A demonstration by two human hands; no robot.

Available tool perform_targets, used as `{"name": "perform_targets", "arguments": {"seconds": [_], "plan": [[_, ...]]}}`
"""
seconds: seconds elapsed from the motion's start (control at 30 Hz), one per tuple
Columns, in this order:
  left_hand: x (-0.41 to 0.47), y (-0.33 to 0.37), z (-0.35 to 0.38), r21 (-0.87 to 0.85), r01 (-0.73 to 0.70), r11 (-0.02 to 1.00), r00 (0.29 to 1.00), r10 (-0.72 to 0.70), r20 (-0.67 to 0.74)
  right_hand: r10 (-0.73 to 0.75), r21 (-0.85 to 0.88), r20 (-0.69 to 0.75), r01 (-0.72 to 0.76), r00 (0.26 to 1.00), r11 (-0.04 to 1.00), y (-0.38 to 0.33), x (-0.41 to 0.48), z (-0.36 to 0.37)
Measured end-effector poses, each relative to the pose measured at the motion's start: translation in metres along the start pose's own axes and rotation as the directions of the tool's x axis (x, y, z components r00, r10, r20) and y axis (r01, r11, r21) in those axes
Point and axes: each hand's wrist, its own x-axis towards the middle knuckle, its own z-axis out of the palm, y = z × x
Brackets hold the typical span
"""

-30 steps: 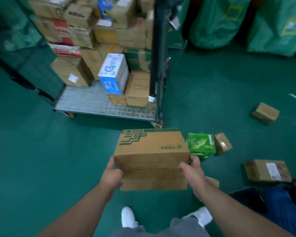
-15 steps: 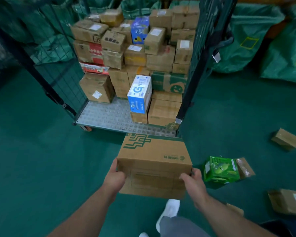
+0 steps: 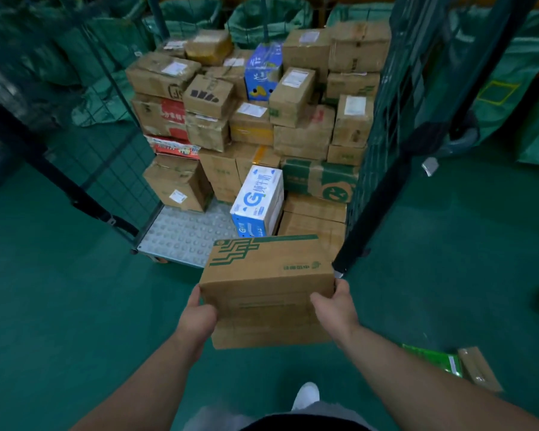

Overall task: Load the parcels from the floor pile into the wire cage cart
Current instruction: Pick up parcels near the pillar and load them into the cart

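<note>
Cardboard box, long axis crosswise; my left grip and right grip clasped its ends. Bare cart deck lay just ahead, slightly left.

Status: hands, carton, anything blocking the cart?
Left hand and right hand grip the carton. Carton held up at the cart front. Blue-and-white box dead ahead; bare deck left of it.

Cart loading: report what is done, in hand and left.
Done: many boxes are stacked in the cart. In hand: the left hand and right hand hold a brown box at its open front. Left: a green packet and a small parcel lie on the floor.
</note>
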Motion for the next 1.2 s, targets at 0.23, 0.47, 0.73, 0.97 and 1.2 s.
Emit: {"name": "perform_targets", "arguments": {"seconds": [0.23,0.47,0.73,0.97,1.2], "plan": [[0.034,0.093,0.032,-0.07,-0.044,0.997,0.998,0.047,0.035,-0.041,-0.2,-0.249,-0.01,0.968,0.98,-0.081,0.052,-0.01],[0.108,0.181,0.054,0.059,-0.08,0.995,0.994,0.076,0.074,-0.073,-0.21,-0.305,0.007,0.95,0.978,-0.135,0.128,-0.001],[0.226,0.265,0.108,0.201,-0.051,0.978,0.953,-0.013,0.304,0.039,-0.225,-0.596,-0.214,0.802,0.951,-0.194,0.205,0.011],[0.324,0.316,0.156,0.382,-0.128,0.915,0.89,-0.063,0.451,0.156,-0.086,-0.649,-0.276,0.744,0.957,-0.23,0.289,0.022],[0.39,0.318,0.2,0.483,-0.169,0.859,0.895,-0.072,0.441,0.24,0.022,-0.618,-0.289,0.749,0.957,-0.208,0.37,0.027]]}}
